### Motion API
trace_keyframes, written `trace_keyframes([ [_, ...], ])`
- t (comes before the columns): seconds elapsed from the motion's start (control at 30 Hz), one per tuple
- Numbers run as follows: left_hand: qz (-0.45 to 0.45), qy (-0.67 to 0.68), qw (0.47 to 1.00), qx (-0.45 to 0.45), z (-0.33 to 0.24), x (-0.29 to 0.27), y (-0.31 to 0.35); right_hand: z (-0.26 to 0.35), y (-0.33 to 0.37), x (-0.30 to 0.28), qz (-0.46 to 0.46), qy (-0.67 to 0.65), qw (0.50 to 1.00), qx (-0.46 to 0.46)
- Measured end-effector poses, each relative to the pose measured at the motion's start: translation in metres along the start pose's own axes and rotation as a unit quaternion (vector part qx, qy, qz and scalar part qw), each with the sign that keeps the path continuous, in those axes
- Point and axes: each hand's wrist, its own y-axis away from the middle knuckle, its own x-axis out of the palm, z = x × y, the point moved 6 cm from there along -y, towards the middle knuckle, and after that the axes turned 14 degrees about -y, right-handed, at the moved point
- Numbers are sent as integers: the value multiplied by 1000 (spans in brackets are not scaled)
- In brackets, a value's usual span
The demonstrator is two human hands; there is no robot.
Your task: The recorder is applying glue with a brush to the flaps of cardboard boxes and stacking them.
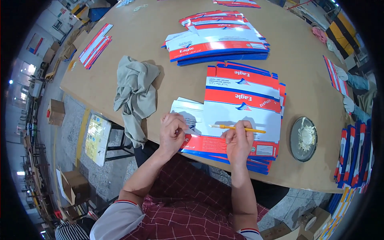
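My right hand (240, 142) is closed around the yellow handle of a thin paintbrush (256, 129), whose pale tip points left over the flat cartons. Beneath it lies a stack of flat red, white and blue cartons (242, 112) at the table's near edge. My left hand (173, 132) has its fingers curled together over the left part of the stack, where a white carton panel (187, 109) sticks out. Whether those fingers pinch anything is hidden. To the right of the stack sits a dark round dish (295, 140) with white paste (307, 136) in it.
A crumpled grey cloth (138, 86) lies to the left, hanging over the table edge. Behind are more carton piles (220, 44) and narrow printed pieces (95, 46). At the right, a gloved co-worker's hands (345, 86) hold a carton (334, 74) near upright cartons (354, 154). A stool (98, 138) stands left.
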Motion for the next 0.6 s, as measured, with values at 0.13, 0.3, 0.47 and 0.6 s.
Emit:
trace_keyframes([
  [0.13,-3,-37,998,50,0,-2,5,-2,8,9,79,208,974,-34],
  [0.3,-4,-65,996,56,-9,-6,5,-3,10,20,82,287,954,-36],
  [0.47,-18,-73,996,57,-7,-5,8,-8,8,20,71,289,955,2],
  [0.6,-16,-71,996,58,-6,-4,10,-11,9,20,85,296,951,-6],
])
